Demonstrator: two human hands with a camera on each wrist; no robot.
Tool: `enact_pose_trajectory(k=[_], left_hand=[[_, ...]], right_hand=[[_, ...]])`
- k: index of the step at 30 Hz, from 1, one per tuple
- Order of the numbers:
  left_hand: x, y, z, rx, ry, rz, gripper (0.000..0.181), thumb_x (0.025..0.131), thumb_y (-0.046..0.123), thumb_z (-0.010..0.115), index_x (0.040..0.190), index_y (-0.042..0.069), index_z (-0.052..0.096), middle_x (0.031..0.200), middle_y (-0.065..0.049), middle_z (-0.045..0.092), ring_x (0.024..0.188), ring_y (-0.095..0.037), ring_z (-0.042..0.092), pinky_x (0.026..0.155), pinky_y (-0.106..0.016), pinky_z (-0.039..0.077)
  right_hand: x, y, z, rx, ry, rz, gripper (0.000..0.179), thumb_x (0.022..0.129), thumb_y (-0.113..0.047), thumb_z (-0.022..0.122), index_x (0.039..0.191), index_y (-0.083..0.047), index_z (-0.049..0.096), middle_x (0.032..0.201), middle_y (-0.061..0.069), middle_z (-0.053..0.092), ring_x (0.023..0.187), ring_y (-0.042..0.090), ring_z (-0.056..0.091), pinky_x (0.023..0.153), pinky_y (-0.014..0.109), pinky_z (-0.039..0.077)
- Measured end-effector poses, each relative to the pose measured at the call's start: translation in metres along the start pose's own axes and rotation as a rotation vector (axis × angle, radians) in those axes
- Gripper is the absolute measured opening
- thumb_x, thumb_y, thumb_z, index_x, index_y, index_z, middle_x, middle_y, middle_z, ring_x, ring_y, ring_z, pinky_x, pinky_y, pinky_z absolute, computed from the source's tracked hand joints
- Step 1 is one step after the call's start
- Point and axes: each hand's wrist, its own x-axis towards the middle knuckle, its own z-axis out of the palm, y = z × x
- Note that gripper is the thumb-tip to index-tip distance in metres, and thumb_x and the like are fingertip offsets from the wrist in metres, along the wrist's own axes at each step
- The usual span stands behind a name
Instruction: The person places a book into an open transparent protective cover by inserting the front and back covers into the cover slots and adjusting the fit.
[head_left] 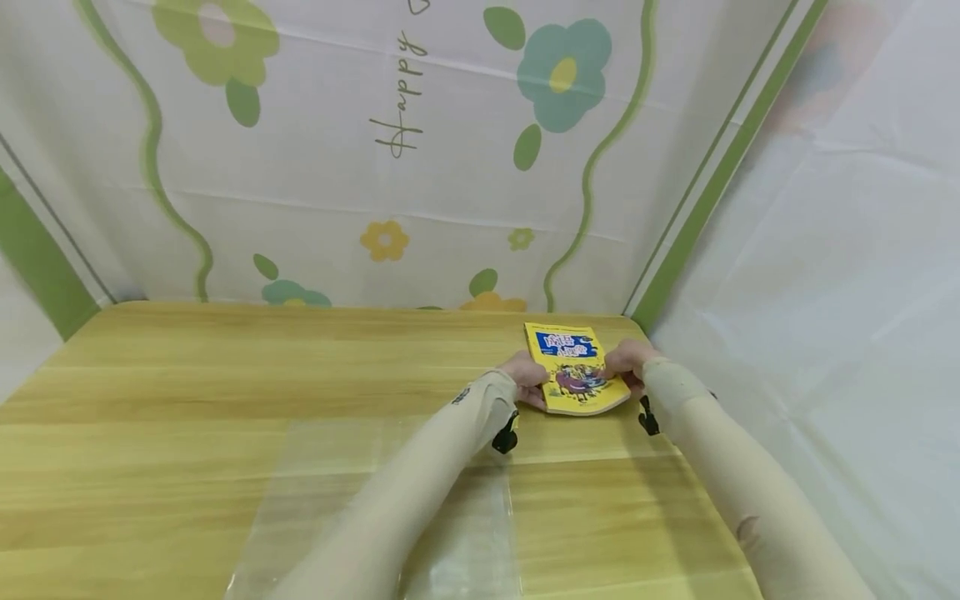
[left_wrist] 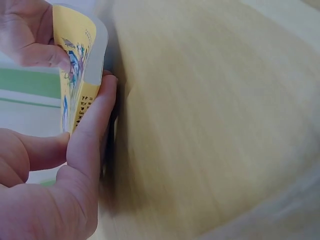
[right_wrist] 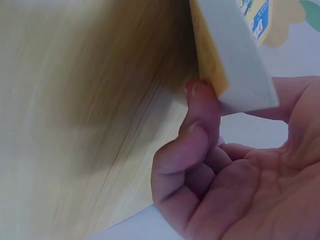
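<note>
A yellow paperback book (head_left: 576,371) with a blue title panel and cartoon figures on its cover is held between both hands near the table's far right corner. My left hand (head_left: 527,377) grips its left edge, thumb on the cover and fingers beneath. On the right edge my right hand (head_left: 628,362) pinches the book, its thumb on top. The book's near edge curves, as the left wrist view shows. In the right wrist view the book's white page block (right_wrist: 242,65) stands above the wooden surface, with curled fingertips (right_wrist: 202,95) under the back cover.
The wood-grain table (head_left: 187,375) stretches left and toward me. A clear plastic sheet (head_left: 300,483) lies on it under my left forearm. A floral-patterned white cloth (head_left: 322,167) hangs behind the table, and plain white sheeting (head_left: 847,292) hangs at the right.
</note>
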Motion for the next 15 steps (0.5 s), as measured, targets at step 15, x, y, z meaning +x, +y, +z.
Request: enact_pose_trajectory(k=[15], left_hand=[[0.008, -0.002, 0.004, 0.095, 0.048, 0.013, 0.038, 0.094, -0.009, 0.050, 0.132, -0.007, 0.043, 0.081, -0.020, 0.067, 0.067, -0.031, 0.070, 0.053, -0.035, 0.059]], right_hand=[[-0.002, 0.004, 0.001, 0.025, 0.031, -0.021, 0.026, 0.091, -0.013, 0.064, 0.101, 0.009, 0.055, 0.070, 0.011, 0.058, 0.051, 0.015, 0.049, 0.045, 0.023, 0.043]])
